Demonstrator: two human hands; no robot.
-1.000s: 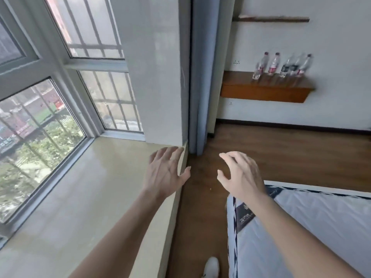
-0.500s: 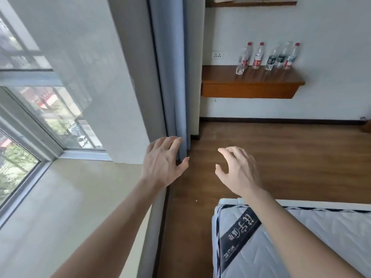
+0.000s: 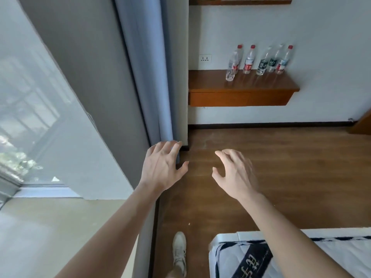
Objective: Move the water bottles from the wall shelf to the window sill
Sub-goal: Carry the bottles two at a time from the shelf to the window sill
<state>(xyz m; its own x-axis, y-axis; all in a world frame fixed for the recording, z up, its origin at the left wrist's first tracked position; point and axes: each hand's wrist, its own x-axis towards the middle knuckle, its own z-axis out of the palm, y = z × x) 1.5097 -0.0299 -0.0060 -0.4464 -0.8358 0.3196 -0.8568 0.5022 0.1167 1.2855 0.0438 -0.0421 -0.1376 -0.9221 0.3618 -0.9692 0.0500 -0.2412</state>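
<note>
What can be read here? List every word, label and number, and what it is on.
Labels on the five water bottles on the wall shelf: too small to read.
Black band on the mattress: pale characters, tilted and cut off, not readable.
No other text shows.

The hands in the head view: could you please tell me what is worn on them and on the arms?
Nothing shows: the left hand and right hand are bare, without gloves, rings or a watch, and no sleeve reaches into the frame.

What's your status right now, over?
Left hand and right hand open, empty. Five water bottles standing on wall shelf. Mattress corner low right.
</note>
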